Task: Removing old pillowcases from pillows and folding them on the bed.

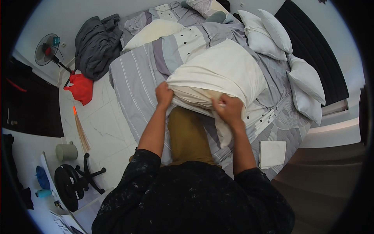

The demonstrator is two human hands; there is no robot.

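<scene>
A large cream pillow [224, 68] lies on the bed in front of me, partly inside a cream pillowcase. My left hand [164, 94] grips the open edge of the case at the pillow's near left corner. My right hand [228, 109] is closed on the bunched case fabric [223, 130] at the near right, with a loose flap hanging below it. The inner pillow's end shows between my two hands. My knee in mustard trousers [188, 134] rests on the bed below the pillow.
The bed carries a grey striped duvet [136, 78], several white pillows [307, 80] along the right side and a folded white cloth [272, 153] near the corner. A dark blanket [97, 43], red garment [81, 89], fan [47, 50], broom [80, 132] and office chair [72, 181] stand on the floor at left.
</scene>
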